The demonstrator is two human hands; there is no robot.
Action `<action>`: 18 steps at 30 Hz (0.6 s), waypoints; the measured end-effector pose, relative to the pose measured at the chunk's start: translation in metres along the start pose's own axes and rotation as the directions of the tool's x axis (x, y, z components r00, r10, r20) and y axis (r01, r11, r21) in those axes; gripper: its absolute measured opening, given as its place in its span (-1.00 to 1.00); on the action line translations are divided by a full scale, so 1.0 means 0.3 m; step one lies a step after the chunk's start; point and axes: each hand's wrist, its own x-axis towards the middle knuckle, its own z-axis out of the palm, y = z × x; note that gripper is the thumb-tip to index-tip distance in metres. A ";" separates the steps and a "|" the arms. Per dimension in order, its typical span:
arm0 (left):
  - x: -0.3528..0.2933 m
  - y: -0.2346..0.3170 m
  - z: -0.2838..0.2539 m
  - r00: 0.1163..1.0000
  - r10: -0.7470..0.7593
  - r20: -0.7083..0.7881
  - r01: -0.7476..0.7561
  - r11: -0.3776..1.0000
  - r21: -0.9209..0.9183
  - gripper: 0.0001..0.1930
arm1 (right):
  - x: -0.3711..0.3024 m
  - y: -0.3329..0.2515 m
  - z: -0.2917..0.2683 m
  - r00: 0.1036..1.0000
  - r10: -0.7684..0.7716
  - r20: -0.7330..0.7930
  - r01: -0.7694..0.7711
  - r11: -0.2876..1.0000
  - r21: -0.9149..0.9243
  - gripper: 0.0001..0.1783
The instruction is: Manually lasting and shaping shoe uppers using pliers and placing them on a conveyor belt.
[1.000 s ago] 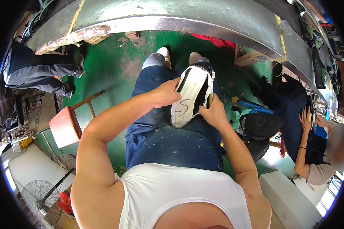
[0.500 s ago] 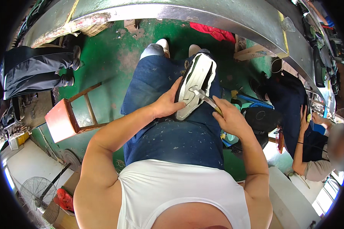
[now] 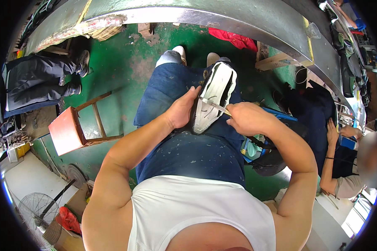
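An upturned shoe (image 3: 213,90) lies across my lap, its white underside facing up inside a dark rim. Bent dark lines show on that underside. Along the shoe's left side my left hand (image 3: 182,109) grips it, thumb on top near the edge, the other fingers hidden beneath. My right hand (image 3: 248,119) is closed round the handle of a hammer (image 3: 214,105). The hammer reaches left over the white underside, its head by the shoe's left edge, close to my left thumb. Whether the head touches the shoe I cannot tell.
Ahead runs a long metal-edged bench (image 3: 171,16). A red-topped stool (image 3: 67,131) stands left, with a wire fan (image 3: 38,213) behind it. A co-worker (image 3: 343,167) sits at the right; another person's legs (image 3: 42,81) show at the left. Red cloth (image 3: 234,38) lies under the bench.
The hammer has swung from the middle of the underside to the shoe's left edge. My right hand has moved left and turned, elbow further out. My left thumb has lifted off the underside toward the edge.
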 end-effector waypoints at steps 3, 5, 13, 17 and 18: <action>0.049 -0.036 -0.002 0.908 0.007 -0.419 -0.067 0.990 -0.127 -0.29 | 0.046 0.022 0.127 0.982 -0.034 -0.184 0.069 0.979 0.191 -0.70; 0.073 -0.024 -0.002 0.865 0.036 -0.500 -0.053 0.998 -0.021 -0.30 | 0.079 0.007 0.217 0.947 0.024 -0.320 0.087 0.941 0.328 -0.70; 0.134 -0.083 -0.130 0.653 0.583 -0.484 0.011 0.632 0.775 -0.40 | 0.041 0.021 0.196 0.931 0.100 -0.351 0.045 0.923 0.382 -0.59; 0.118 -0.076 -0.080 0.666 0.685 -0.295 -0.048 0.435 0.899 -0.49 | 0.085 0.048 0.152 0.754 0.020 -0.656 -0.024 1.000 0.003 -0.65; 0.116 -0.072 -0.071 0.660 0.722 -0.206 -0.098 0.355 0.930 -0.51 | 0.101 0.049 0.130 0.716 0.006 -0.698 -0.104 0.990 -0.098 -0.66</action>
